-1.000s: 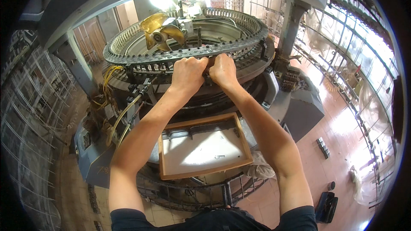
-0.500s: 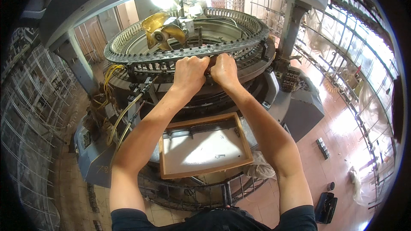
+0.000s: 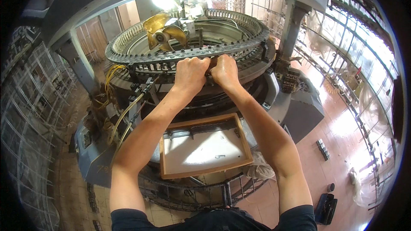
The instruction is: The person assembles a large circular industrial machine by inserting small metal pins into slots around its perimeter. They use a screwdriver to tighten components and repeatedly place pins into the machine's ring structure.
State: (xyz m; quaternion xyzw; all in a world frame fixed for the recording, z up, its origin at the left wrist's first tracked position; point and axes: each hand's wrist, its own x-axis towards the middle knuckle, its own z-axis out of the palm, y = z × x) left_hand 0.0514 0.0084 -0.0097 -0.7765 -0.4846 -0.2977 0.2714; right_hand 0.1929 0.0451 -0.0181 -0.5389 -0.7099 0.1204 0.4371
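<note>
Both my hands are raised side by side at the near front of a large circular knitting machine, just below its metal ring point(image 3: 171, 55). My left hand point(image 3: 190, 75) is closed, knuckles up. Beside it my right hand point(image 3: 224, 72) is closed too, its fingers curled away from view. A small dark part shows in the narrow gap between the two fists. What either hand grips is hidden behind the fingers. Below my wrists lies a wooden-framed tray point(image 3: 162, 158) with a white bottom and a few small dark metal pieces along its far side.
A brass-coloured fan point(image 3: 156, 25) stands inside the ring. Yellow tubes point(image 3: 108, 83) hang at the left, next to a grey machine leg point(image 3: 87, 72); another grey post point(image 3: 291, 25) rises at right. On the right floor lie a dark metal block point(image 3: 323, 149) and an open black case point(image 3: 326, 208).
</note>
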